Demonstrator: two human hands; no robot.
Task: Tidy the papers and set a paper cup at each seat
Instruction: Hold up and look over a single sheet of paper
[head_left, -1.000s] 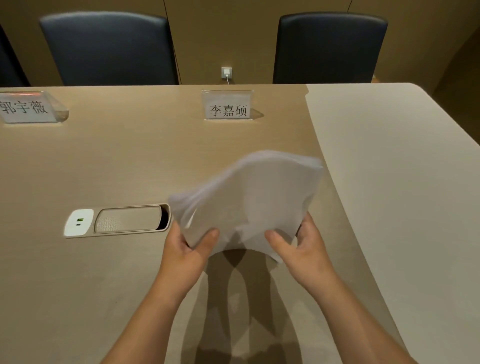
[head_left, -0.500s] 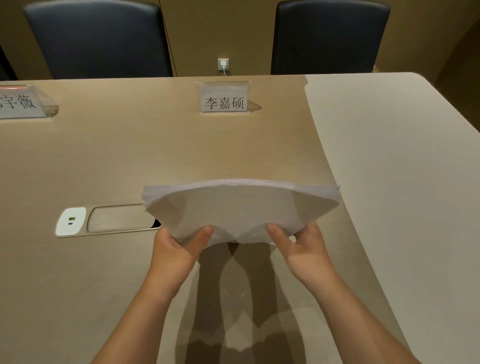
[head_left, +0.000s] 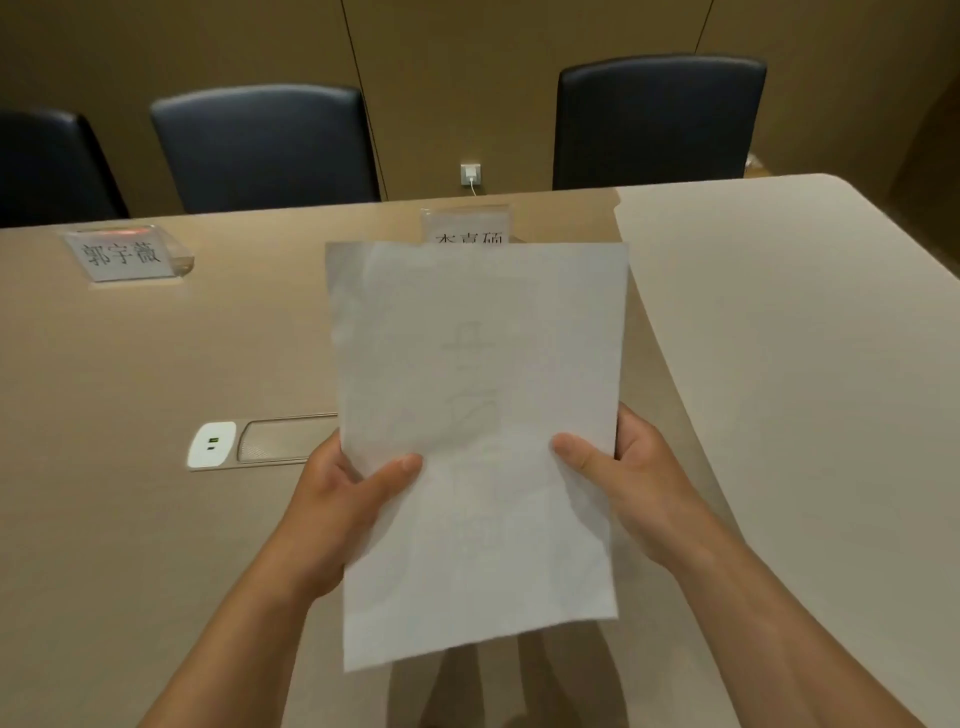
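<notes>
A stack of white papers (head_left: 478, 364) stands upright above the table, facing me, with faint print showing through. My left hand (head_left: 343, 499) grips its left edge, thumb across the front. My right hand (head_left: 628, 478) grips the right edge the same way. The sheets are slightly offset at the top left corner. No paper cup is in view.
The tan table (head_left: 156, 364) has a paler section (head_left: 805, 364) on the right. A power socket panel (head_left: 249, 441) is set into the top left of the papers. Two name cards (head_left: 127, 254) (head_left: 467, 223) stand at the far edge, the right one partly hidden. Dark chairs (head_left: 265, 150) (head_left: 657, 122) stand behind.
The papers have been turned from lying flat and bowed to standing upright and facing me. Both hands rose with them, and my view has tilted up a little.
</notes>
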